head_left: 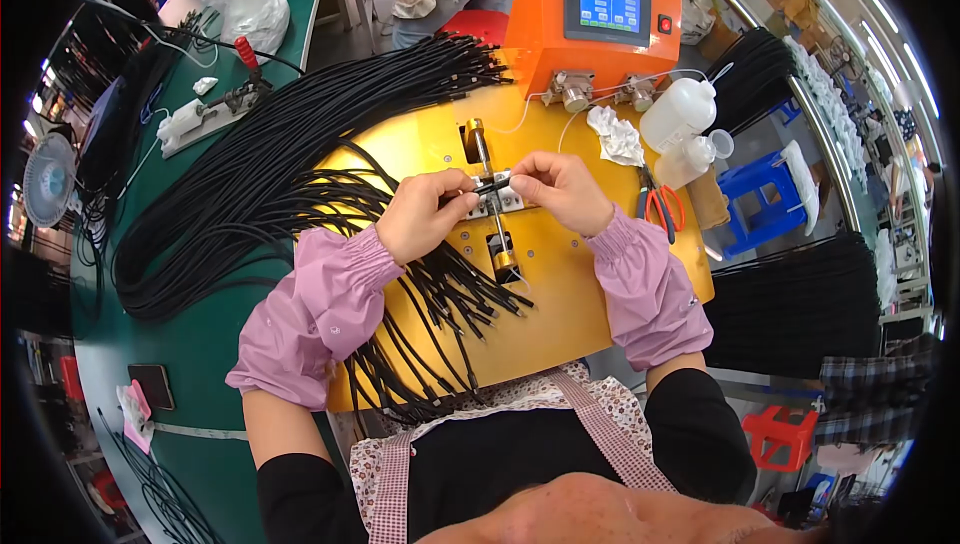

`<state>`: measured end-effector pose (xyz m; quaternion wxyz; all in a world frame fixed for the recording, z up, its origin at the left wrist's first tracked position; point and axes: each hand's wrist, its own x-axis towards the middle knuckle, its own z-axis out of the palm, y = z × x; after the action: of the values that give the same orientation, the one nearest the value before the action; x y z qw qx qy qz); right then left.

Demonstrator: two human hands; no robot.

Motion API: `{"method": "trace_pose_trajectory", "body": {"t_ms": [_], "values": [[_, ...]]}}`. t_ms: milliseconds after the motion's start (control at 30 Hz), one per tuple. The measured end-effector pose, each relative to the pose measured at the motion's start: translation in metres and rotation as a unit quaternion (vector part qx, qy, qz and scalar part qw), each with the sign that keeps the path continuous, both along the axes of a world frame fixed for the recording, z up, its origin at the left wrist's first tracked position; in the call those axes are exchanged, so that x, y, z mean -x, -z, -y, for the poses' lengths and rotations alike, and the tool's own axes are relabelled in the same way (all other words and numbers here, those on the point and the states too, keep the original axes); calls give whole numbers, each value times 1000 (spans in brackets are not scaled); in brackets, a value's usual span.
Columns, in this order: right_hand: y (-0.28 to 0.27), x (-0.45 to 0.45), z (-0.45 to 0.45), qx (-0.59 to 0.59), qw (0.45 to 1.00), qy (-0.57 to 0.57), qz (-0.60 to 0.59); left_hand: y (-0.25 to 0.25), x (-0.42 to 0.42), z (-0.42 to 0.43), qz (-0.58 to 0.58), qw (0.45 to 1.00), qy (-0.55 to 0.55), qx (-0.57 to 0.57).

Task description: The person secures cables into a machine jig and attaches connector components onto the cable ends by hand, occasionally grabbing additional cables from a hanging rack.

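Observation:
My left hand (422, 212) pinches a short dark length of black cable (490, 187). The far end of that piece is between the fingertips of my right hand (566, 192). Both hands hold it just over a small silver fixture (511, 202) on a yellow metal plate (560, 294). Two brass-ended rods, an upper one (476, 134) and a lower one (501, 254), point at the fixture from opposite sides. Loose cable ends with metal tips (470, 294) lie beside and below my left hand. The held piece's exact ends are hidden by my fingers.
A thick bundle of black cables (250, 164) covers the left side. Behind the plate stands an orange machine (600, 19) with a lit screen. To the right are orange-handled cutters (660, 206), crumpled white tissue (615, 134) and white bottles (680, 114). A toggle clamp (240, 94) sits back left.

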<state>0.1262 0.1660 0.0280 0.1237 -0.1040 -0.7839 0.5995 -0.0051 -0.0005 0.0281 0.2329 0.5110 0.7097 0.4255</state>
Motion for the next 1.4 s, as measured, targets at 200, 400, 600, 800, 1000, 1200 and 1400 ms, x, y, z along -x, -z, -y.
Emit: {"method": "trace_pose_trajectory", "body": {"t_ms": [200,400,600,800,1000,1200,1400], "values": [[5,1,2,43,999,-6,-15,8,1,-1,27,1000,-13,6],[17,9,4,-39,997,27,-56,18,-2,-2,-190,977,-65,-75],[24,12,1,-155,986,54,-28,23,-8,0,-425,903,-55,-38],[5,54,-27,-321,943,74,-41,21,-13,-2,-494,867,-54,-18],[16,149,-49,-485,872,46,46,21,-11,-1,-506,861,-47,-9],[15,155,-54,-485,865,9,127,22,-12,-2,-501,864,-47,-7],[-31,70,-26,-465,884,18,-47,22,-9,-2,-499,865,-57,3]]}}
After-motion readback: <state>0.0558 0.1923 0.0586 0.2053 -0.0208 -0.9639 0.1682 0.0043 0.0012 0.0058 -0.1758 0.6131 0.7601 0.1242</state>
